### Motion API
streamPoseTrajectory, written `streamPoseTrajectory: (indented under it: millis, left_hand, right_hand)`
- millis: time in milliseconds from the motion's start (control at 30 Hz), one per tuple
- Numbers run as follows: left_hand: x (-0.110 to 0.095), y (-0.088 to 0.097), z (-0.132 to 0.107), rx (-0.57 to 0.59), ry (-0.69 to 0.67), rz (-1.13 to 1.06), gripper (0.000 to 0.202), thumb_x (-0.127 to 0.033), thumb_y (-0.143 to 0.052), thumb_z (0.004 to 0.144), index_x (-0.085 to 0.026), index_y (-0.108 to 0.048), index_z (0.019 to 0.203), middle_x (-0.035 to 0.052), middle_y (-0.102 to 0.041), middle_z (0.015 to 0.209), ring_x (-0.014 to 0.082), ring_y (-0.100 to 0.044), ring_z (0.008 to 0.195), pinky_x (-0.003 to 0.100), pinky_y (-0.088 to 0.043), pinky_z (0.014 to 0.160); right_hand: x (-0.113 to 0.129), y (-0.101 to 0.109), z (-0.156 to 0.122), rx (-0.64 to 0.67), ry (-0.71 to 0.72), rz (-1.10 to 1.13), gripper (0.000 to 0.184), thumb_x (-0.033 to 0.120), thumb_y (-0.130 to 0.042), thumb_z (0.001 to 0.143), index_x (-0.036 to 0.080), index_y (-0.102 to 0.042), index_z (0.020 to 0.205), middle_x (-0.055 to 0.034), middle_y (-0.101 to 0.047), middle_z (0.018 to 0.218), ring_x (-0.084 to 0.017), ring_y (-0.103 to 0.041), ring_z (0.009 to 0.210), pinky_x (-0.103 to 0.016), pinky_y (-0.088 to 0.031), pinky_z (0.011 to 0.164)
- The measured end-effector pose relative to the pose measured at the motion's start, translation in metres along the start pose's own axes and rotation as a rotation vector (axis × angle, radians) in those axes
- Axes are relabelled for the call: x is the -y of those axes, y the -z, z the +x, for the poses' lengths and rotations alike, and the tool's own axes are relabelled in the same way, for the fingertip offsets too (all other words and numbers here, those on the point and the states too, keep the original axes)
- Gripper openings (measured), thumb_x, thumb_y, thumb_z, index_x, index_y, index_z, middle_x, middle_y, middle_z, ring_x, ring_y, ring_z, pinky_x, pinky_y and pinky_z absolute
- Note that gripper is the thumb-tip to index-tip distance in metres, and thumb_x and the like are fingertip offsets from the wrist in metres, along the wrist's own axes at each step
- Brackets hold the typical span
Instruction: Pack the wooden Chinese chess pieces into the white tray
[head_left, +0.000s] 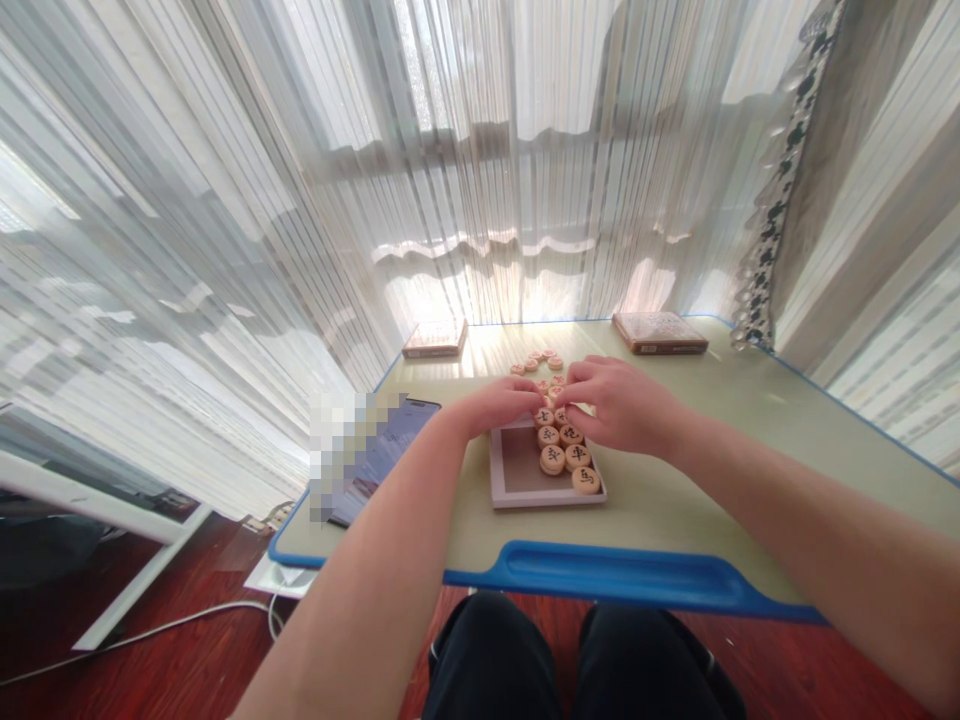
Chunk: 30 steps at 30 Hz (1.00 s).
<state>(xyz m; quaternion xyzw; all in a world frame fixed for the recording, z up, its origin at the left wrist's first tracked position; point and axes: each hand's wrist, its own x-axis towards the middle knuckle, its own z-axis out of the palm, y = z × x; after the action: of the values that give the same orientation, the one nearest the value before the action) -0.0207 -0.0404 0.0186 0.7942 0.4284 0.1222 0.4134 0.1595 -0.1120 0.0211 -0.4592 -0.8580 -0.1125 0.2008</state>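
Round wooden xiangqi pieces (564, 447) with dark carved characters lie in a stacked row inside a shallow pinkish-white box tray (525, 497). More pieces (535, 364) are scattered on the table beyond it. My left hand (495, 406) is curled over the tray's far end. My right hand (613, 405) comes in from the right, its fingertips meeting the left hand's over the pieces. The fingers hide whatever is directly beneath them, so I cannot tell if either hand grips a piece.
A phone (386, 455), partly pixelated, lies left of the tray. Two flat boxes (435, 339) (660, 332) stand at the table's far edge. The pale green table (675, 510) has a blue rim. Sheer curtains rise behind it, and my knees show below.
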Motion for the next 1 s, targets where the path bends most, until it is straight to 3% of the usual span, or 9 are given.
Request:
streamPoseTrajectory:
  millis: [133, 300, 567, 833, 1000]
  left_hand:
    - [-0.001, 0.002, 0.001, -0.067, -0.001, 0.058, 0.029, -0.031, -0.042, 0.073, -0.022, -0.069, 0.079, 0.0008, -0.062, 0.097, 0.0185, -0.052, 0.093, 0.028, -0.04, 0.084]
    - [-0.001, 0.002, 0.003, -0.121, -0.013, 0.081, 0.034, -0.032, -0.038, 0.075, -0.023, -0.071, 0.08, 0.0019, -0.063, 0.093, 0.0183, -0.053, 0.09, 0.026, -0.043, 0.078]
    - [-0.003, 0.0, 0.004, -0.148, 0.006, 0.033, 0.032, -0.03, -0.04, 0.074, -0.02, -0.069, 0.079, 0.0033, -0.064, 0.091, 0.018, -0.054, 0.088, 0.026, -0.043, 0.078]
    - [0.001, -0.001, 0.008, -0.2, -0.022, -0.062, 0.029, -0.024, -0.041, 0.069, -0.016, -0.066, 0.081, 0.0057, -0.064, 0.096, 0.0173, -0.055, 0.086, 0.026, -0.045, 0.075]
    - [0.001, 0.001, 0.008, -0.223, -0.017, -0.101, 0.028, -0.02, -0.042, 0.065, -0.015, -0.065, 0.08, 0.0051, -0.064, 0.09, 0.0168, -0.055, 0.082, 0.026, -0.046, 0.071]
  right_hand:
    - [-0.014, -0.006, 0.0, -0.007, -0.101, -0.021, 0.026, 0.022, -0.049, 0.08, 0.023, -0.071, 0.093, -0.0061, -0.061, 0.083, -0.02, -0.051, 0.081, -0.032, -0.038, 0.076]
    - [-0.028, -0.016, 0.0, 0.02, -0.206, -0.047, 0.029, 0.022, -0.047, 0.082, 0.021, -0.069, 0.1, -0.0083, -0.061, 0.097, -0.022, -0.05, 0.088, -0.036, -0.039, 0.083]
    - [-0.029, -0.025, 0.001, 0.031, -0.128, 0.066, 0.032, 0.021, -0.044, 0.085, 0.025, -0.067, 0.106, -0.0062, -0.061, 0.111, -0.022, -0.049, 0.102, -0.039, -0.038, 0.092]
    - [-0.014, -0.012, 0.0, -0.04, -0.042, 0.206, 0.021, 0.019, -0.052, 0.079, 0.02, -0.07, 0.089, -0.0067, -0.061, 0.088, -0.017, -0.055, 0.08, -0.031, -0.043, 0.076]
    - [0.008, 0.003, -0.003, 0.006, 0.019, 0.304, 0.018, 0.023, -0.053, 0.079, 0.021, -0.07, 0.086, -0.0042, -0.062, 0.082, -0.014, -0.056, 0.073, -0.026, -0.043, 0.069]
